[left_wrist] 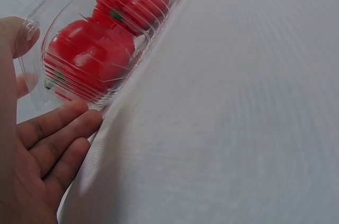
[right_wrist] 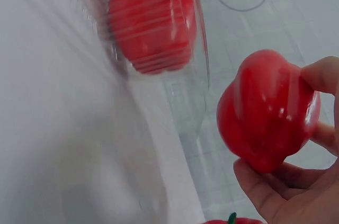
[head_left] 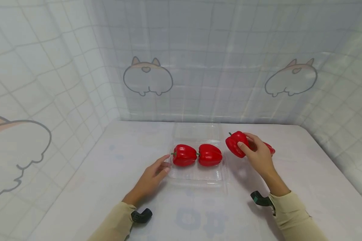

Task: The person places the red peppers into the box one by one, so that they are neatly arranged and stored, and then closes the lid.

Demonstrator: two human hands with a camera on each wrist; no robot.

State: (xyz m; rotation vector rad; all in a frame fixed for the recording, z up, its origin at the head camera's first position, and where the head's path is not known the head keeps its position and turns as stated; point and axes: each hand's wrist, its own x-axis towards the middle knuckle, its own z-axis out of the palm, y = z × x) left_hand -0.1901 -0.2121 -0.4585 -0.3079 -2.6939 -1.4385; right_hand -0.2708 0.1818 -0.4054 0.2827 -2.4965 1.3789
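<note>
Just right of the plastic clamshell (head_left: 196,173), the right hand (head_left: 260,157) gripped a bell pepper (head_left: 233,144). The left hand (head_left: 151,179), loose-fingered, touched the clamshell's left edge.

Glossy smooth red peppers (head_left: 210,155), clear ribbed plastic container (head_left: 196,174), matt pale tabletop (head_left: 123,144)

The container (head_left: 196,175) rests on the surface (head_left: 132,144), left pepper (head_left: 184,156) and right pepper (head_left: 210,156) inside; third pepper (head_left: 235,144), right of container, in right hand (head_left: 259,157).
</note>
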